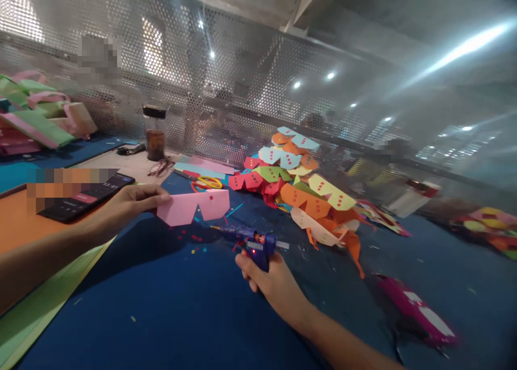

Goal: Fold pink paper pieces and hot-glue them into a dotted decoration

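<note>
Between the fingertips of my left hand (141, 199) is the left end of a pink paper cutout (186, 207). A V-shaped notch is cut into its lower edge, and one small red square sits near its upper right. My right hand (274, 284) is wrapped round the grip of a blue glue gun (258, 246), whose nozzle points left, just below the pink cutout. A clear glue stick pokes from the gun's back, and a small red light glows on its body. Tiny coloured paper bits (194, 238) lie scattered on the blue table under the nozzle.
Folded paper cutouts in many colours (307, 197) are heaped right of centre. Yellow-handled scissors (208, 182), glasses (159, 167) and a lidded jar (155, 135) stand or lie behind. A phone (86, 197) is at left, a magenta tool (420, 311) at right. A perforated metal panel (242, 90) rises behind.
</note>
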A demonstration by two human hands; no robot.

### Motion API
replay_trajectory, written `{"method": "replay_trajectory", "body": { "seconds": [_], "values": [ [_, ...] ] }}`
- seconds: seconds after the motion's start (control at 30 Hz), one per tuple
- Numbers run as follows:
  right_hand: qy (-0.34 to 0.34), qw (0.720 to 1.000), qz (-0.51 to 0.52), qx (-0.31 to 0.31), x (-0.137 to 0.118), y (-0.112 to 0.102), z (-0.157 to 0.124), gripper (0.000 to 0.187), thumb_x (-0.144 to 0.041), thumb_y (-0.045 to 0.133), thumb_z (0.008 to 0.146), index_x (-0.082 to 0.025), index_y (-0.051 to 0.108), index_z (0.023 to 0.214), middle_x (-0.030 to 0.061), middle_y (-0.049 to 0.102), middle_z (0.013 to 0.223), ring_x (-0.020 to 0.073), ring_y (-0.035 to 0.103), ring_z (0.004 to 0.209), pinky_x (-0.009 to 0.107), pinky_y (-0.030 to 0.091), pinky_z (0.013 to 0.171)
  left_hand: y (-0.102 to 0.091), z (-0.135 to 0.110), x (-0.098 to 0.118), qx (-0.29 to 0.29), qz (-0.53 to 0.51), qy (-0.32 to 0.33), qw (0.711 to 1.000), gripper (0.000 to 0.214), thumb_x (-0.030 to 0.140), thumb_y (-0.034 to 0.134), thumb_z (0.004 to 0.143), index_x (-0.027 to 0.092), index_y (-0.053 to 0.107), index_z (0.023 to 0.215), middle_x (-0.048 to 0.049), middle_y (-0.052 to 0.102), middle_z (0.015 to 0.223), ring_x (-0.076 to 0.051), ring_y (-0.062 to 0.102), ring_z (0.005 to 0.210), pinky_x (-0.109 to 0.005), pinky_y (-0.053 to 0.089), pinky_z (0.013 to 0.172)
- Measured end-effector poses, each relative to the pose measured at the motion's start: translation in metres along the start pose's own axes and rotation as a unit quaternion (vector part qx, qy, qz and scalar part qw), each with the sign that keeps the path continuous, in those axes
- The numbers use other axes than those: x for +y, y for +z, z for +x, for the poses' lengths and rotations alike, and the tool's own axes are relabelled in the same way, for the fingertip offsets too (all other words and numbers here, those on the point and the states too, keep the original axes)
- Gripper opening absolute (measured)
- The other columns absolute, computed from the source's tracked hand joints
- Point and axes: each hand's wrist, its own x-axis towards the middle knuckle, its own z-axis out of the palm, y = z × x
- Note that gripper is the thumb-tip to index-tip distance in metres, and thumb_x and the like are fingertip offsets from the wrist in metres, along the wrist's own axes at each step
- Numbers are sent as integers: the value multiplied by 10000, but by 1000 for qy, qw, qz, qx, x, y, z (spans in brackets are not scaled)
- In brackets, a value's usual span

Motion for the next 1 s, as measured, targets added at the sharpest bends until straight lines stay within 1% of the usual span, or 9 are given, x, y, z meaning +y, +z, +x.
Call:
{"method": "replay_trajectory", "body": {
  "seconds": [0.1,0.2,0.3,0.37,0.4,0.5,0.63,0.8,1.0],
  "values": [
    [12,999,-9,-42,-3,-2,5,364,-536,586,910,-194,575,783,-34,516,611,89,450,489,222,356,462,-5,4,-3,20,-5,-18,1000,260,451,757,776,195,724,745,17,646,724,-135,563,718,-228,415,683],
    [-22,997,-53,-47,-7,-2,10,286,-486,600,909,-207,632,858,-31,553,625,106,484,511,231,397,479,-8,7,-4,35,-4,-34,999,275,461,760,765,191,717,738,20,650,723,-133,569,718,-230,418,688],
    [-56,993,-101,-35,-9,1,13,259,-458,589,917,-227,682,848,-12,626,652,141,554,578,275,490,583,-8,8,-4,40,6,-41,998,285,466,756,770,185,715,745,20,649,719,-128,561,704,-231,413,667],
    [-67,989,-129,-22,-9,2,12,265,-459,581,918,-236,712,857,14,699,734,179,617,667,316,528,666,-8,8,-4,38,2,-35,999,267,442,755,783,181,710,745,22,651,726,-118,560,707,-221,414,666],
    [-71,987,-142,-20,-9,2,11,262,-461,587,914,-240,728,904,23,729,783,198,645,712,333,539,700,-7,7,-4,39,-6,-30,999,259,430,766,775,178,711,747,22,649,722,-114,559,701,-217,417,661],
    [-87,983,-164,-13,-10,0,9,266,-456,599,910,-238,741,963,34,766,857,221,680,759,339,549,699,-5,6,-3,37,-28,-38,998,257,411,792,749,166,716,765,12,658,726,-116,575,690,-220,434,643],
    [-113,975,-193,-13,-12,-1,9,229,-409,601,914,-229,740,947,22,767,844,218,682,757,336,543,698,-4,5,-1,30,-27,-39,998,242,393,779,766,162,706,761,22,655,714,-104,578,677,-203,432,630],
    [-123,974,-191,-26,-13,0,10,242,-403,588,933,-222,729,1010,32,780,966,232,706,853,349,537,776,-4,4,2,22,-10,-20,999,240,379,760,785,148,707,750,16,651,703,-111,566,673,-210,427,623],
    [-126,970,-205,-24,-13,2,11,249,-407,586,929,-217,737,984,49,785,933,250,714,832,362,525,746,-4,3,1,8,-8,-16,1000,227,382,750,796,165,711,745,26,652,706,-101,568,668,-195,417,594]
  ]
}}
